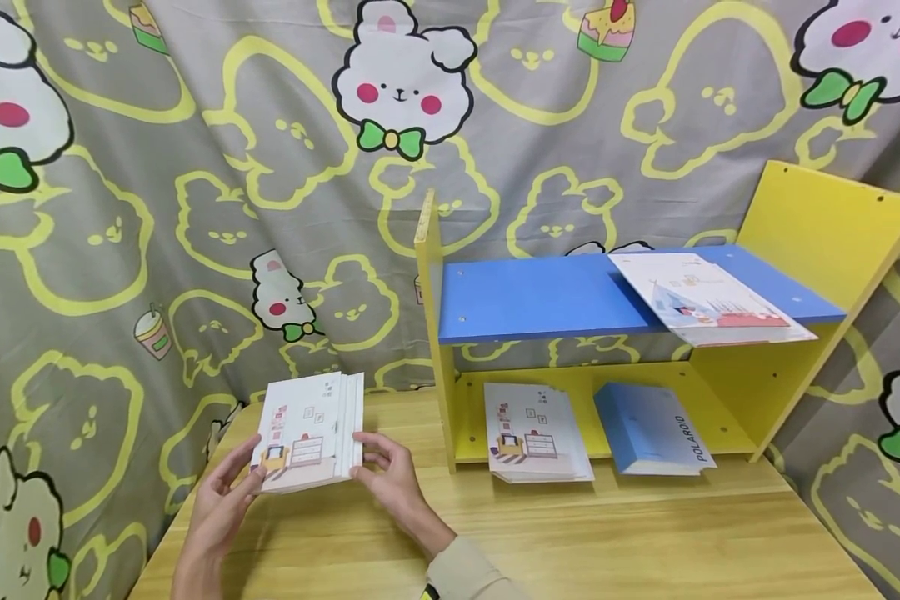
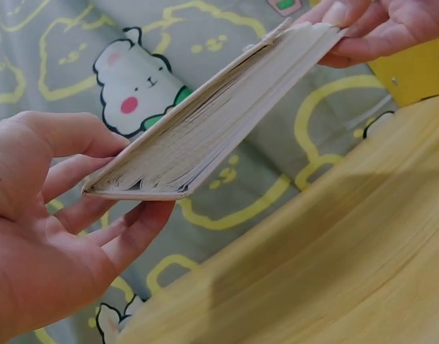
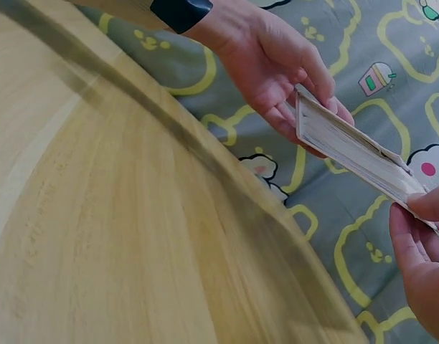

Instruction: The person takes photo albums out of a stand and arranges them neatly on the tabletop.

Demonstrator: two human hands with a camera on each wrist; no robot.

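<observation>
A thick white book [image 1: 300, 433] is held above the left part of the table, its cover printed with a room scene of a yellow armchair, a dresser and small picture frames. My left hand [image 1: 221, 500] grips its left edge, thumb on top and fingers beneath. On the opposite edge, my right hand [image 1: 393, 479] pinches the cover and pages between thumb and fingers. From the left wrist view, the book [image 2: 198, 122] tilts and the edges of its pages show between the covers. Both hands also appear in the right wrist view, one at each end of the book [image 3: 356, 150].
Right of the hands stands a yellow and blue shelf unit [image 1: 540, 296]. A similar white book [image 1: 536, 433] and a blue POLAROID book [image 1: 656, 429] lie on its lower level. Another illustrated book [image 1: 708, 300] overhangs the blue shelf's front edge. A patterned curtain [image 1: 285, 233] hangs behind the wooden table [image 1: 607, 533].
</observation>
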